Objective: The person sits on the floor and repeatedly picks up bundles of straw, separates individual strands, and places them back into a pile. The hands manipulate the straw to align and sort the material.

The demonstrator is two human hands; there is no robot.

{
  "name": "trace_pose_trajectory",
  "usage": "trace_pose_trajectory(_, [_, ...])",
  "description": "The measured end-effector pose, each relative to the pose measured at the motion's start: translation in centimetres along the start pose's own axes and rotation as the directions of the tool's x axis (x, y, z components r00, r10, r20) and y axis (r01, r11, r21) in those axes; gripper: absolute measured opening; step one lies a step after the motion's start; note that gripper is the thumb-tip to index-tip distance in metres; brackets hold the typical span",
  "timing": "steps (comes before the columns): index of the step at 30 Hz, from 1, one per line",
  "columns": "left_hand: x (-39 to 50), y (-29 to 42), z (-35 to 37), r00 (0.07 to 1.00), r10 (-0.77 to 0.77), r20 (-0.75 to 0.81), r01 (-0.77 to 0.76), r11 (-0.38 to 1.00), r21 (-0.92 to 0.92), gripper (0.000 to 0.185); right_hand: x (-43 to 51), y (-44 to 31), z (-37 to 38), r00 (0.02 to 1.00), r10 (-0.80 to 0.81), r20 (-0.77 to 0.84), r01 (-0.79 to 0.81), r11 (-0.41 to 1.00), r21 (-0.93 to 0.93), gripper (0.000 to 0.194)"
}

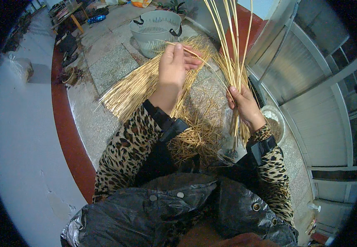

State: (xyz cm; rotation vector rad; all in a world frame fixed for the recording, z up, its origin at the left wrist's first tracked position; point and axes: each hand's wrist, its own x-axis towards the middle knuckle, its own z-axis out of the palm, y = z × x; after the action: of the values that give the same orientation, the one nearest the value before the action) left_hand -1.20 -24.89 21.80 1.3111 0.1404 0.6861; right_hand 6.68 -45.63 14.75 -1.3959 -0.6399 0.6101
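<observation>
My right hand [243, 103] is closed around a bunch of long dry straw stalks [234, 55] that stand nearly upright, their lower ends hanging below the fist. A single stalk [209, 64] slants from that fist up to my left hand [175, 60], whose thumb pins it while the other fingers stay extended. Beneath my left arm a thick spread of straw [135, 85] lies on the floor. Short straw scraps [200, 136] are heaped close to my body, below and between the hands. More long stalks lie behind the held bunch.
A grey slotted plastic basket [155, 31] with black handles stands beyond the straw. At the right, a white bucket [274, 123] sits near framed translucent panels [317, 123]. A white wall [27, 129] with a red base runs along the left. A small wicker basket [70, 75] is beside it.
</observation>
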Motion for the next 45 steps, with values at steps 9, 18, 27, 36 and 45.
trace_pose_trajectory(9, [1.9,1.4,-4.5,0.952,0.182,-0.248,-0.205,0.976,-0.070,0.029,1.4,-0.8,-6.3,0.855,-0.303,-0.420,0.208,0.944,-0.256,0.021])
trace_pose_trajectory(18, [3.2,0.4,-7.2,0.970,0.175,-0.166,-0.152,0.978,0.145,0.027,0.7,-3.2,-10.5,0.583,-0.529,-0.616,0.433,0.844,-0.315,0.018])
trace_pose_trajectory(27, [-1.8,-3.8,-2.9,0.707,-0.517,0.483,-0.071,0.628,0.775,0.048,1.2,-1.6,-5.8,0.890,-0.315,-0.331,0.384,0.908,0.166,0.018])
trace_pose_trajectory(36, [-1.9,-0.9,2.5,0.856,0.059,0.514,-0.141,0.983,0.122,0.080,-0.6,1.0,1.8,0.979,-0.081,0.188,0.123,0.967,-0.224,0.020])
trace_pose_trajectory(45, [-2.7,-0.7,5.9,0.899,-0.151,0.412,0.086,0.981,0.171,0.044,-0.4,2.8,1.2,0.968,-0.034,0.249,0.174,0.804,-0.568,0.051])
